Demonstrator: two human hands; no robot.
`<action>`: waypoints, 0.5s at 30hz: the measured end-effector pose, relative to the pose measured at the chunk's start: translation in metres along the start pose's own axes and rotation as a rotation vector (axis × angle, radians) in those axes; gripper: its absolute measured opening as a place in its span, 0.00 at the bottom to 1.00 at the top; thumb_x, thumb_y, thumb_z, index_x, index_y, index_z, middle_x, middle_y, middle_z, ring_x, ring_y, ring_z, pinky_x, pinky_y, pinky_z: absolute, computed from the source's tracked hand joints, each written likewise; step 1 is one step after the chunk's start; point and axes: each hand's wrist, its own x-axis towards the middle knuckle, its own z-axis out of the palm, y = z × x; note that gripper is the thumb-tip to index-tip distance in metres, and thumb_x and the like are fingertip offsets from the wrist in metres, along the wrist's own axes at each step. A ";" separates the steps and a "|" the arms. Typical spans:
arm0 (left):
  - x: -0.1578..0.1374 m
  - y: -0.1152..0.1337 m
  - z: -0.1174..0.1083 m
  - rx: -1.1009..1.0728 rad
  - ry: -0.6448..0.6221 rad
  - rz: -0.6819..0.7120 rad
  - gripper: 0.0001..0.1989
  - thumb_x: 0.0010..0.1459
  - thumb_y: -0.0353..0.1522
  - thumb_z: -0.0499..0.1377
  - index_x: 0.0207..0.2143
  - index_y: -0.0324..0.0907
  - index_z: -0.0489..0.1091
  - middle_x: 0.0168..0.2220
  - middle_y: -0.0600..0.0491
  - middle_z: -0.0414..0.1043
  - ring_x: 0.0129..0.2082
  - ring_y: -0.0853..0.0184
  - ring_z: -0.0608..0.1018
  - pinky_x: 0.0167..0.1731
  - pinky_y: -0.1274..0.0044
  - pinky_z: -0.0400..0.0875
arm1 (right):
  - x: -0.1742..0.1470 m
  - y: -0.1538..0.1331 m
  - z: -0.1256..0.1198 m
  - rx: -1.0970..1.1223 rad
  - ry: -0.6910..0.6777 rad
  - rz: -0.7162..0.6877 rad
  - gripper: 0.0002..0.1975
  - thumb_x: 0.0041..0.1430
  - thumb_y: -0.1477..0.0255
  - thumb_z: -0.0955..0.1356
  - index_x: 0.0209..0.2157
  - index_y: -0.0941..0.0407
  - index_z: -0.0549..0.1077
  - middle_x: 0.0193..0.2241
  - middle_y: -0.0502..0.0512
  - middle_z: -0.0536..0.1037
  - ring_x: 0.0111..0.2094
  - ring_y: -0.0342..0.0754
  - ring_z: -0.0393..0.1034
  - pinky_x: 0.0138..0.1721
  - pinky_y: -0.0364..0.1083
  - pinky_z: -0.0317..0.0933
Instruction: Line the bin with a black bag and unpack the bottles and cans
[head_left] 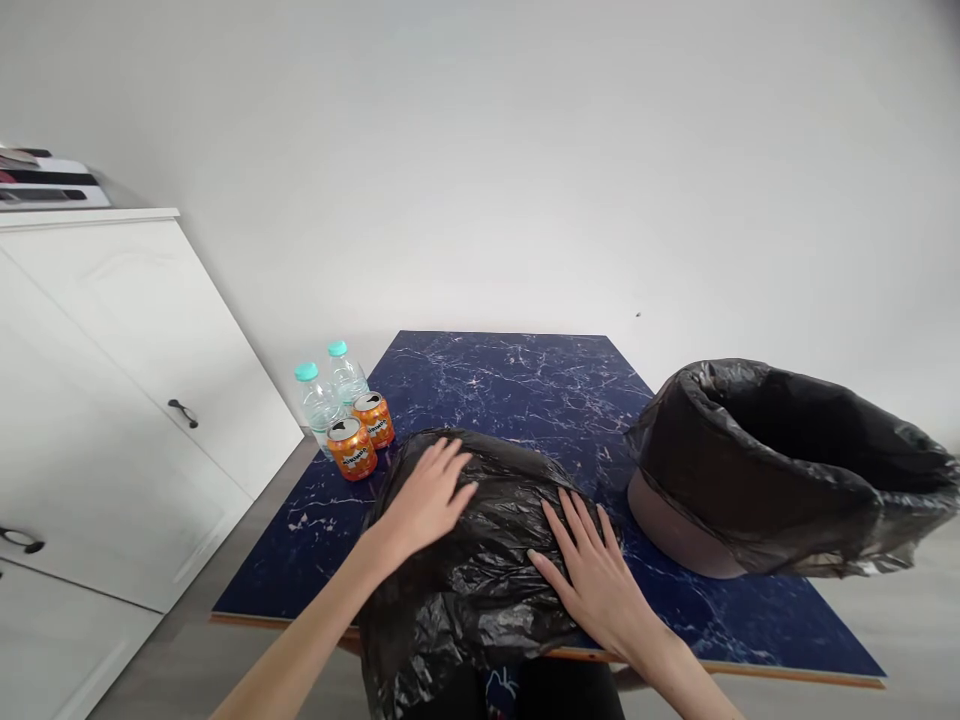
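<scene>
At the near edge of the worktop (525,390), a black bag (480,560) is lying crumpled and hanging over the front. Both hands are pressing flat on it, fingers spread, gripping nothing: left hand (427,500), right hand (596,580). Farther back, cans (361,435) and bottles (330,390) are standing left, a lined bin (780,470) right.

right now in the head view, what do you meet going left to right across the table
bottles → cans → left hand flat on the black bag → right hand flat on the same bag → lined bin, all on the blue table
</scene>
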 end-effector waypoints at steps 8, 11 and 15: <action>-0.053 0.059 0.032 -0.040 -0.069 0.185 0.34 0.77 0.49 0.49 0.79 0.51 0.47 0.79 0.50 0.49 0.78 0.49 0.52 0.75 0.52 0.53 | 0.000 0.008 0.004 -0.049 0.036 0.026 0.39 0.75 0.45 0.57 0.77 0.51 0.53 0.78 0.60 0.48 0.78 0.63 0.43 0.74 0.72 0.43; -0.077 0.025 0.025 0.008 -0.036 0.121 0.33 0.79 0.44 0.50 0.79 0.55 0.43 0.79 0.52 0.47 0.78 0.50 0.53 0.74 0.53 0.56 | -0.009 0.021 -0.001 -0.031 -0.013 0.035 0.39 0.76 0.46 0.57 0.78 0.48 0.49 0.78 0.57 0.46 0.78 0.63 0.43 0.74 0.72 0.45; -0.123 -0.007 -0.002 0.024 -0.016 0.089 0.33 0.79 0.39 0.50 0.79 0.58 0.40 0.77 0.55 0.54 0.77 0.55 0.58 0.72 0.59 0.63 | -0.028 0.029 -0.016 0.003 -0.025 0.006 0.39 0.76 0.48 0.59 0.79 0.42 0.41 0.79 0.51 0.40 0.78 0.65 0.38 0.74 0.72 0.44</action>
